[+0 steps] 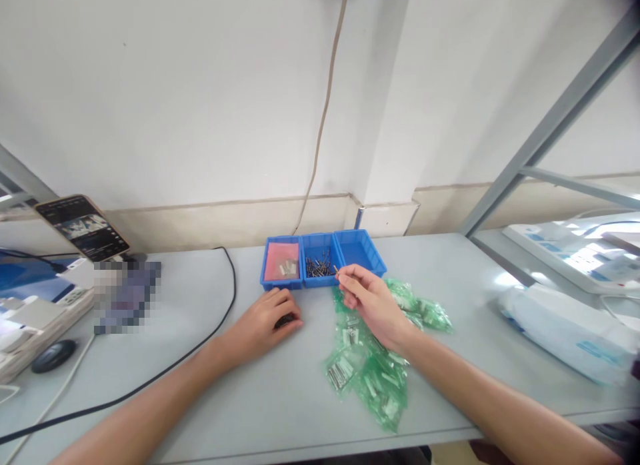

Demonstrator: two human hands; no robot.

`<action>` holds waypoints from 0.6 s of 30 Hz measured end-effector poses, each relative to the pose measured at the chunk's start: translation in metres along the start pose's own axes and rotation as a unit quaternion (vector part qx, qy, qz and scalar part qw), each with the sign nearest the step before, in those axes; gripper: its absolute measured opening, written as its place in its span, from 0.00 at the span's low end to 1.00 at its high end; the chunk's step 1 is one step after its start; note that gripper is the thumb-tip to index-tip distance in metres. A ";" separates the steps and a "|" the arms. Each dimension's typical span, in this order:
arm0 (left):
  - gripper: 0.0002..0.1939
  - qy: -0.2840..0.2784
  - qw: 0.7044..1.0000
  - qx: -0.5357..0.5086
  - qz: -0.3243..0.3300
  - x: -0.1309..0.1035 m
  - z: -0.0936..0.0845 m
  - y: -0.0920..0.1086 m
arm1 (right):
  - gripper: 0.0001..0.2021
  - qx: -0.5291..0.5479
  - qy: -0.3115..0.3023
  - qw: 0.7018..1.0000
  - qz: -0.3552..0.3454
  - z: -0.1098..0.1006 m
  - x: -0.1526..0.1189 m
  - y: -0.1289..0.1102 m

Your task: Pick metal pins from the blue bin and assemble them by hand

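Note:
My right hand pinches one end of a small thin pin-like piece at the front edge of the middle blue bin. Several dark, thin pin-like pieces lie jumbled in that bin. Resting on the table, my left hand has its fingers curled round a small dark object, mostly hidden by them. The left blue bin contains a pink sheet and a clear packet of small pieces. Only bare blue floor shows in the right blue bin.
Green plastic bags with small packets lie under and around my right forearm. A black cable crosses the left side. A phone on a stand, a mouse and a white package stand further out.

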State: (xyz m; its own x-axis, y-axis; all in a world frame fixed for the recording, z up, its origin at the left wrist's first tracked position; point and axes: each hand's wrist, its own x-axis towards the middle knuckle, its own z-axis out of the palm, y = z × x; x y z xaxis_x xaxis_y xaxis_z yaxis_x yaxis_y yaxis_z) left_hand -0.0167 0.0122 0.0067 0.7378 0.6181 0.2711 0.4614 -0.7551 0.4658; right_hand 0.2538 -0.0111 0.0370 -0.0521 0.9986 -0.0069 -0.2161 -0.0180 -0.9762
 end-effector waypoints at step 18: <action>0.07 0.002 1.000 -0.005 -0.005 -0.001 0.001 -0.001 | 0.06 -0.375 -0.045 0.893 -0.243 -0.004 -0.009 0.008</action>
State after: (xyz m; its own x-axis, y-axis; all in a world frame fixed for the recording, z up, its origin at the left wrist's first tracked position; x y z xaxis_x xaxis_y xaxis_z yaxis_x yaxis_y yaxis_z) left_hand -0.0170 0.0122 0.0055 0.7315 0.6259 0.2706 0.4628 -0.7471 0.4771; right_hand 0.2565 -0.0197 0.0279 -0.2150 0.8707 0.4423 0.4781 0.4887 -0.7298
